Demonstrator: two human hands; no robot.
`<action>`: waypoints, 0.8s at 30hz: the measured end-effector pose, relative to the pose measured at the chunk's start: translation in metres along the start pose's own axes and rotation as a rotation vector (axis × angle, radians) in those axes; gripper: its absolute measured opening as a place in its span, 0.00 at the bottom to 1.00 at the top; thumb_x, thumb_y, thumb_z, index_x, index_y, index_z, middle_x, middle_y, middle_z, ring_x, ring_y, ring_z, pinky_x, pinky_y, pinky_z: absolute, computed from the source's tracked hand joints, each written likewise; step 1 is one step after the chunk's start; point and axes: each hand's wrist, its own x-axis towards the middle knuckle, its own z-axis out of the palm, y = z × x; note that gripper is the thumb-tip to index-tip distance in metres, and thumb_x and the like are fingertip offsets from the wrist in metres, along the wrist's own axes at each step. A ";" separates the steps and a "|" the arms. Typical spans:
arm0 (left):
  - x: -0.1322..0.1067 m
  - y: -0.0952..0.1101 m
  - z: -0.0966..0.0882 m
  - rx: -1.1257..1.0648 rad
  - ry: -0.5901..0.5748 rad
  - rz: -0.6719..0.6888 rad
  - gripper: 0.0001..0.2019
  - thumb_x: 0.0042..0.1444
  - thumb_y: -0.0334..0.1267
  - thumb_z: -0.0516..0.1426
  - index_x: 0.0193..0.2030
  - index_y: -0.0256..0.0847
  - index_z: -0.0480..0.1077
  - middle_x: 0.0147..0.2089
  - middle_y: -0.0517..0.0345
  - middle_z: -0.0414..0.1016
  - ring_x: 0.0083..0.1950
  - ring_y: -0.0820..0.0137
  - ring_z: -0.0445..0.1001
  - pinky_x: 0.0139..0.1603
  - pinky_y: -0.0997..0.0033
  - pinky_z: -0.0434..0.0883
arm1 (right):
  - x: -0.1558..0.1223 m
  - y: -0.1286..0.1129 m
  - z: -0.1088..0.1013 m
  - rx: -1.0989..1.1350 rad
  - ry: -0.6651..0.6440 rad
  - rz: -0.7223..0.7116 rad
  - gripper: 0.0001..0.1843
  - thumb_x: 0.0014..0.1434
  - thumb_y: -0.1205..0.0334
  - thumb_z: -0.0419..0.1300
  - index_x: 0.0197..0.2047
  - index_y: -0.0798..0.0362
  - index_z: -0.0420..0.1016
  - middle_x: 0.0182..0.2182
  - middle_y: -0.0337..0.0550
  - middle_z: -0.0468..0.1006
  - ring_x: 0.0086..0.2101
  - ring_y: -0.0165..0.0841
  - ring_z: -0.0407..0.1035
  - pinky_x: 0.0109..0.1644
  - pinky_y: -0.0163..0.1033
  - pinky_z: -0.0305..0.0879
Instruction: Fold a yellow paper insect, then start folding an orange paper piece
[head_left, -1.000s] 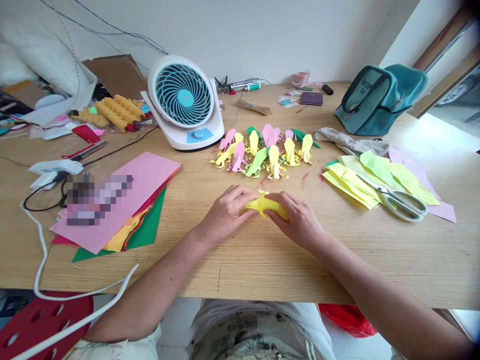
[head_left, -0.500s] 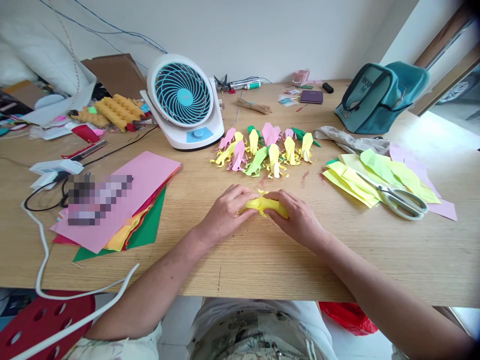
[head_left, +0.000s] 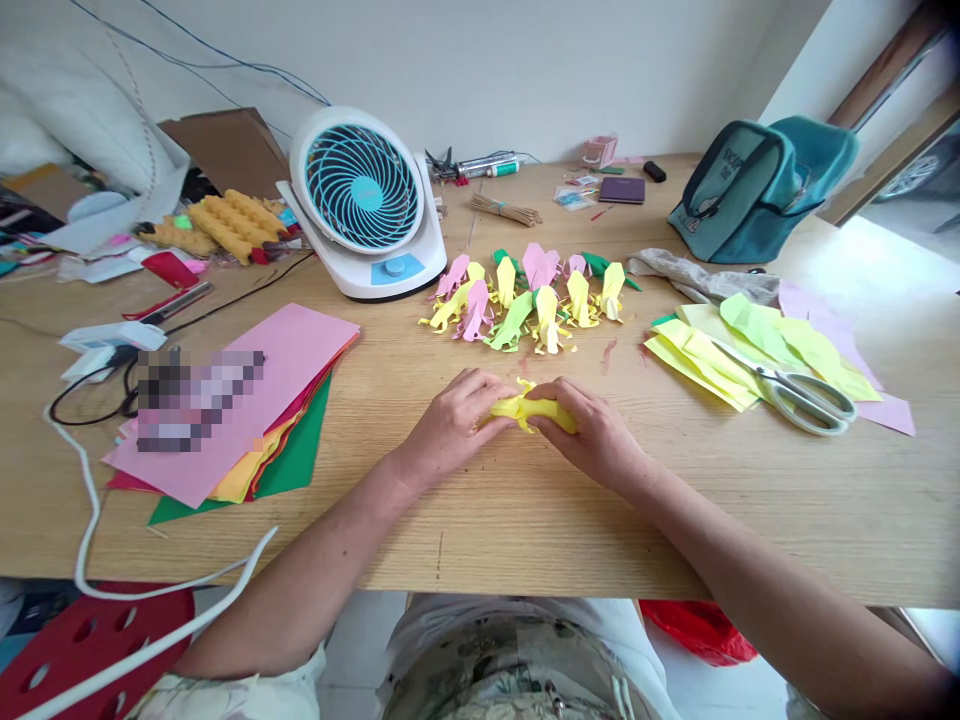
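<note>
A folded yellow paper piece (head_left: 534,409) with fringed edges lies on the wooden table (head_left: 525,520) right in front of me. My left hand (head_left: 454,425) pinches its left end and my right hand (head_left: 592,435) grips its right end, fingers curled over it. Just beyond them sits a cluster of finished folded paper figures (head_left: 525,295) in yellow, pink and green.
A stack of coloured paper sheets (head_left: 247,410) lies at the left. Cut yellow-green paper pieces (head_left: 720,350) with scissors (head_left: 802,395) on top lie at the right. A small blue fan (head_left: 364,200) stands behind, a teal bag (head_left: 757,190) at back right, white cable (head_left: 82,500) at left.
Both hands stay on the yellow paper with only slight finger shifts; the view has drifted a little.
</note>
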 end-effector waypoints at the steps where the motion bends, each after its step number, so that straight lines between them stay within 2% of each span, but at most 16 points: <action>1: 0.000 0.000 0.000 -0.005 -0.006 0.005 0.14 0.60 0.33 0.60 0.53 0.40 0.71 0.47 0.52 0.73 0.51 0.65 0.72 0.53 0.64 0.72 | 0.000 0.000 0.000 0.015 -0.006 -0.007 0.08 0.66 0.61 0.56 0.49 0.49 0.69 0.42 0.45 0.77 0.39 0.35 0.73 0.42 0.38 0.68; 7: 0.001 -0.004 -0.001 -0.024 -0.028 0.021 0.14 0.61 0.35 0.59 0.54 0.41 0.70 0.48 0.51 0.73 0.52 0.64 0.72 0.53 0.62 0.72 | 0.000 0.000 -0.001 -0.011 -0.016 0.041 0.13 0.65 0.59 0.58 0.52 0.49 0.68 0.42 0.45 0.79 0.40 0.36 0.75 0.42 0.39 0.69; 13: 0.002 -0.008 -0.004 0.029 -0.061 0.092 0.14 0.61 0.37 0.59 0.53 0.38 0.70 0.49 0.49 0.75 0.53 0.62 0.70 0.55 0.60 0.69 | -0.001 0.002 -0.001 0.006 -0.033 -0.002 0.11 0.66 0.58 0.57 0.51 0.50 0.69 0.42 0.45 0.78 0.40 0.36 0.75 0.43 0.39 0.69; 17: 0.002 -0.008 -0.006 0.073 -0.066 0.089 0.14 0.61 0.39 0.59 0.52 0.39 0.71 0.48 0.51 0.76 0.53 0.62 0.70 0.55 0.59 0.68 | -0.001 0.003 -0.001 0.022 -0.049 0.003 0.11 0.67 0.58 0.56 0.51 0.50 0.69 0.43 0.46 0.78 0.40 0.35 0.74 0.43 0.39 0.68; 24: 0.002 -0.012 -0.008 -0.008 -0.122 0.090 0.12 0.63 0.37 0.57 0.53 0.39 0.72 0.48 0.49 0.75 0.53 0.62 0.70 0.55 0.60 0.69 | 0.000 0.004 -0.003 0.073 -0.106 0.015 0.12 0.68 0.58 0.54 0.53 0.49 0.69 0.44 0.46 0.77 0.42 0.35 0.74 0.46 0.39 0.68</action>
